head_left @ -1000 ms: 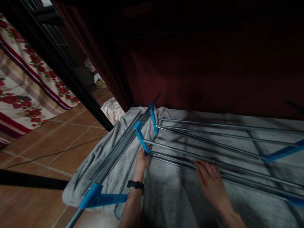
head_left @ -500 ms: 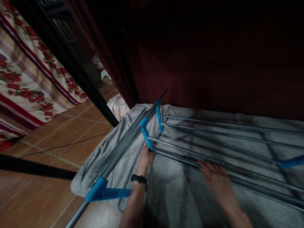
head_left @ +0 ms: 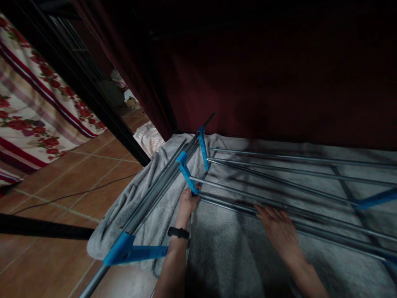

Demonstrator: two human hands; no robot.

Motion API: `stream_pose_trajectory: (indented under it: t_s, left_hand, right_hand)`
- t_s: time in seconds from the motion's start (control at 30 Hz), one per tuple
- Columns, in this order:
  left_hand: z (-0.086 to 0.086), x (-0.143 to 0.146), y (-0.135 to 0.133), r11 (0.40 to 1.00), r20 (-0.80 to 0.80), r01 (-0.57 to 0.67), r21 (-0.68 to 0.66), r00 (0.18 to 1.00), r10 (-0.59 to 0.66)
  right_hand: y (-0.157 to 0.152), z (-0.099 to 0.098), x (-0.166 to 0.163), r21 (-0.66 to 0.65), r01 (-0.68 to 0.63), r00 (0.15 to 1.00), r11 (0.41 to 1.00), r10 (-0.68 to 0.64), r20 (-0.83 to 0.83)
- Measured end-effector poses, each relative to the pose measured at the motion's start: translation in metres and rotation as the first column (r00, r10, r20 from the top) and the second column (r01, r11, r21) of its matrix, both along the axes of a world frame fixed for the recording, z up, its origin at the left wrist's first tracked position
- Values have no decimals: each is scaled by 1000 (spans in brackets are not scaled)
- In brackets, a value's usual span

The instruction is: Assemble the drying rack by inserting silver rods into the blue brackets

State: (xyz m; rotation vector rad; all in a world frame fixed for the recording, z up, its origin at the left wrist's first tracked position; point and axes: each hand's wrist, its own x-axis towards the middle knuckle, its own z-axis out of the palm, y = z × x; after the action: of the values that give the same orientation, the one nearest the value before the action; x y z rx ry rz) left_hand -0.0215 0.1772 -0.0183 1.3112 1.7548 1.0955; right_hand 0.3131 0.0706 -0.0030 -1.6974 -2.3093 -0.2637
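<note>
My left hand (head_left: 188, 201) is closed around the lower end of a blue plastic bracket (head_left: 187, 176), where the metal tubes join it. A dark band circles that wrist. To the right, my right hand (head_left: 276, 227) lies over the lower metal tubes (head_left: 229, 203), its fingers bent over them; the fingertips are partly hidden. Behind stands a second blue bracket (head_left: 203, 151), from which more long tubes (head_left: 279, 157) run right. A blue angled joint (head_left: 124, 250) sits on a thicker tube by my left forearm.
A grey blanket (head_left: 223, 244) lies under the frame. Loose grey rods (head_left: 155, 190) rest diagonally across it at left. Another blue part (head_left: 376, 198) is at right. Dark posts (head_left: 93, 99), a maroon panel (head_left: 263, 91), a floral curtain (head_left: 40, 111) and a tiled floor (head_left: 62, 198) surround it.
The whole view has shifted slightly, so everything appears a little further left and up. Both hands keep the same places on the frame.
</note>
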Motion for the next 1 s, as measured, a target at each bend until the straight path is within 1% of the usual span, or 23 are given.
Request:
stream_pose_trajectory:
  t_s: [0.07, 0.13, 0.23, 0.3, 0.47, 0.63, 0.7, 0.73, 0.8, 0.87, 1.0]
  left_hand:
    - [3, -2, 0, 999, -10, 23, -24, 1000, -23]
    - [5, -5, 2, 996, -59, 38, -81, 997, -43]
    - [2, -13, 14, 995, -132, 29, -95, 990, -42]
    - [-2, -16, 23, 990, -135, 52, -134, 988, -70]
    - [-3, -20, 32, 980, -162, 48, -191, 984, -80]
    - [0, -18, 33, 980, -95, 48, -192, 993, -67]
    - [2, -15, 29, 981, -90, 45, -191, 994, -63]
    - [3, -13, 25, 984, -94, 57, -167, 993, -73]
    - [6, -8, 18, 990, -95, 39, -134, 994, -52]
    - [9, -3, 12, 995, -72, 54, -88, 996, -60]
    - [15, 5, 5, 1000, 36, -1, -23, 999, 2]
  right_hand:
    - [0, 5, -3, -21, 21, 1000, 1000, -21, -7]
    - [0, 13, -7, -68, 49, 999, 996, -50, -19]
    - [5, 21, -12, -171, 84, 994, 982, -94, -53]
    - [8, 24, -13, -218, 100, 991, 971, -118, -69]
    - [9, 25, -14, -248, 104, 982, 963, -138, -125]
    - [10, 31, -14, -281, 96, 981, 955, -138, -133]
    - [7, 33, -13, -261, 102, 981, 960, -141, -134]
    - [6, 34, -13, -240, 110, 981, 965, -145, -131]
    - [4, 33, -11, -180, 117, 984, 977, -139, -115]
    - [3, 29, -7, -106, 87, 991, 991, -96, -89]
    - [4, 22, -2, 9, 31, 998, 999, -30, -60]
